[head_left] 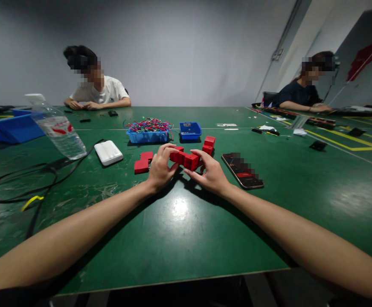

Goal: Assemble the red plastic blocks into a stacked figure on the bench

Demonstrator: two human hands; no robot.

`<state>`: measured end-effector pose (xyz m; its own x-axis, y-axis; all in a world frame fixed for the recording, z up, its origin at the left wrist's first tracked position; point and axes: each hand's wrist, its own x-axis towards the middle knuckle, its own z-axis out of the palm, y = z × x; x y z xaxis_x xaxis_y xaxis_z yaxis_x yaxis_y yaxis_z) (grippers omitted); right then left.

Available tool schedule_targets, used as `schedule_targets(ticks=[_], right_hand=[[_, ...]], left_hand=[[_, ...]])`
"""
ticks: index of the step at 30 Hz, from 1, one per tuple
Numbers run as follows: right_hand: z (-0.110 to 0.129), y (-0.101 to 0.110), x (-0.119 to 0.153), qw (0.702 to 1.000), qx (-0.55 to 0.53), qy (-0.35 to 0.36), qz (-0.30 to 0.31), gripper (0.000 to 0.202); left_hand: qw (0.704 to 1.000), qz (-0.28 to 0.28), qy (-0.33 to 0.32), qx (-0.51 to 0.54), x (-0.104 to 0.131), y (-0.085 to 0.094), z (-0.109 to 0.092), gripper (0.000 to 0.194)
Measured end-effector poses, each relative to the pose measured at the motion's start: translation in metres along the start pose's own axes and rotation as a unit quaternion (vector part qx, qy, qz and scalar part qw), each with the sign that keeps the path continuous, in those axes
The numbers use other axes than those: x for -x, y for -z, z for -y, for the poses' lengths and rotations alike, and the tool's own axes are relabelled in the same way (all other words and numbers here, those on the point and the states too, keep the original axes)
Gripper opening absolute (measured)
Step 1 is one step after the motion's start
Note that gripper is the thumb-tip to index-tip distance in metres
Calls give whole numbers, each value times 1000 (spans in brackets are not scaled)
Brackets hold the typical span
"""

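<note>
Between my two hands, just above or on the green table, is a joined run of red blocks (pixel 184 158). My left hand (pixel 163 167) pinches its left end with thumb and fingers. On the right end, my right hand (pixel 210 171) grips with thumb below and fingers above. More red blocks (pixel 143 162) lie beside my left hand, partly hidden behind it. Behind my right hand stands another red block piece (pixel 208 145); whether it joins the held run I cannot tell. The undersides of the held blocks are hidden.
Behind are a blue tray of coloured wires (pixel 149 135) and a small blue bin (pixel 190 131). A phone (pixel 242 170) lies right; a white power bank (pixel 108 152), tilted bottle (pixel 59 127) and black cable (pixel 50 170) lie left. Two people sit across the green table (pixel 179 238).
</note>
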<state>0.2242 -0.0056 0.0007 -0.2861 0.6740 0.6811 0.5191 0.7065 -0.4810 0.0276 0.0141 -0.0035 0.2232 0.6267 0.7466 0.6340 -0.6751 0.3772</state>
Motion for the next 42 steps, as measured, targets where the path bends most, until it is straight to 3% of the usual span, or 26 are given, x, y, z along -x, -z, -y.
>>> schedule_targets(ticks=[5,10,15,18,20,24,29,33,42], right_hand=[[5,0,-1,997,-34,-62,-2,49],[6,0,0,996,-51,-68,-5,48],[3,0,1,999,-50,18,-14,48],[1,-1,2,995,-37,92,-5,53],[-1,-2,2,994,-37,101,0,59],[-5,-2,2,999,-25,45,-2,70],[-12,0,0,999,-5,-26,-32,64],[-16,-1,-1,997,-3,-72,-8,62],[-9,-2,-1,995,-27,-86,34,71]], left_hand=[[997,31,7,-70,2,1,-3,31],[997,32,28,-67,2,-1,-3,34],[995,25,98,-2,-1,-2,1,55],[990,64,115,54,-2,-2,3,67],[986,87,119,82,-2,-1,3,67],[989,85,95,80,-2,-1,0,55],[991,112,26,70,-1,1,-3,60],[987,139,13,78,1,3,-7,43],[994,46,49,88,1,-4,3,44]])
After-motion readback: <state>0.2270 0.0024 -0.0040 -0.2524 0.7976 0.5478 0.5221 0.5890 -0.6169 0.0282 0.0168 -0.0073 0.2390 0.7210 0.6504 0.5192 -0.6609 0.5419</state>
